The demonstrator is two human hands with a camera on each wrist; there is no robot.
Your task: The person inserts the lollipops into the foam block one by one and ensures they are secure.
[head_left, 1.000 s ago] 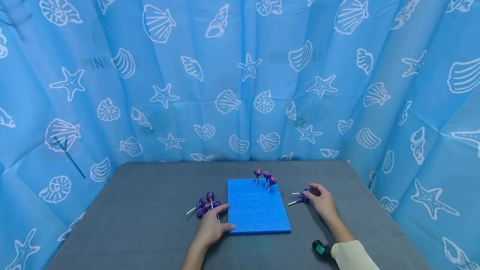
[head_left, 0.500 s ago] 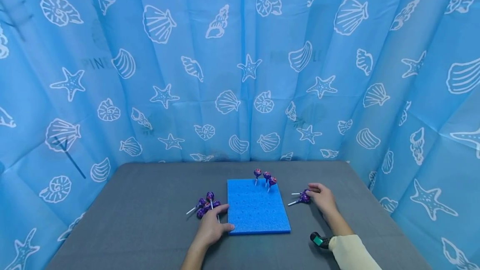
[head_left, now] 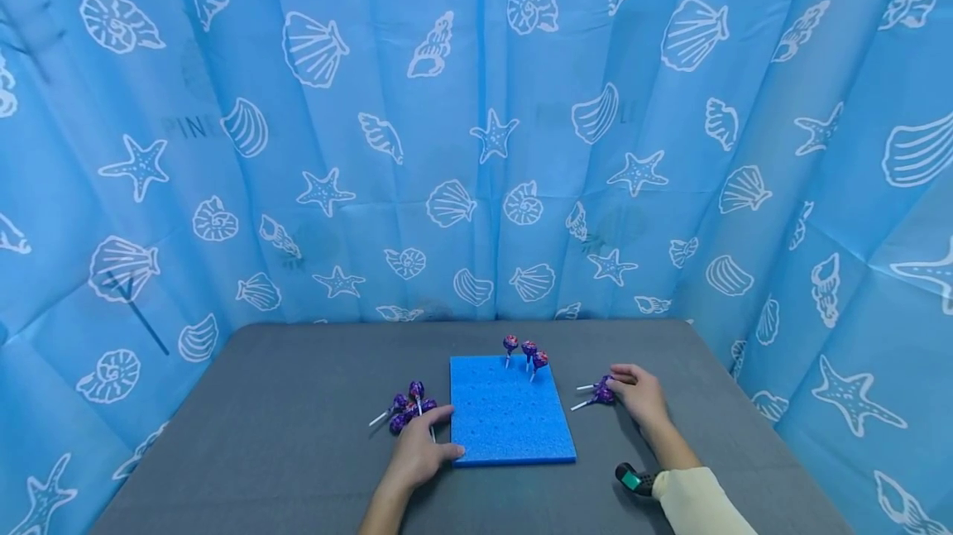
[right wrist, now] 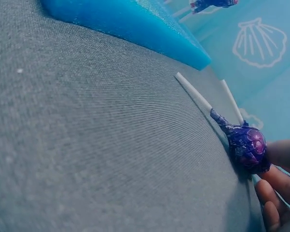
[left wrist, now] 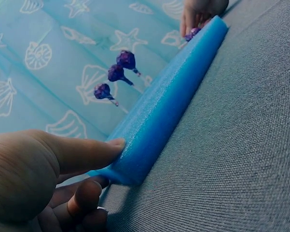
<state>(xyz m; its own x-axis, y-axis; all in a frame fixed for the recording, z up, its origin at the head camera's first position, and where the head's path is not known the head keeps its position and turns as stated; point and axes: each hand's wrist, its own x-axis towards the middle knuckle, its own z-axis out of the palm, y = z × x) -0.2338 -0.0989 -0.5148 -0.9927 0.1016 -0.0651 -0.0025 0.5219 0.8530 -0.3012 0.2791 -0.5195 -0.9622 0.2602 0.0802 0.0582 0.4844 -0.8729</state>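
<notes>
In the head view, my left hand [head_left: 419, 448] is at the left edge of a blue foam board [head_left: 514, 419]. The left wrist view shows its thumb [left wrist: 94, 153] pressing the board's top near a corner, fingers curled below the edge. Right of the board, my right hand [head_left: 642, 396] pinches at the heads of two purple-wrapped lollipops [head_left: 605, 396] lying side by side, white sticks toward the board. In the right wrist view the nearer lollipop [right wrist: 248, 147] partly hides the other one and the fingertips [right wrist: 283, 153].
Three lollipops [head_left: 529, 349] stand upright in the board's back right part. Several more lollipops [head_left: 405, 411] lie in a heap left of the board, beside my left hand. Grey cloth covers the table [head_left: 313, 419]. A blue seashell curtain [head_left: 462, 146] hangs behind.
My right hand has shifted slightly to the right, and more of the two lollipop heads shows. The left hand and the board stay in place.
</notes>
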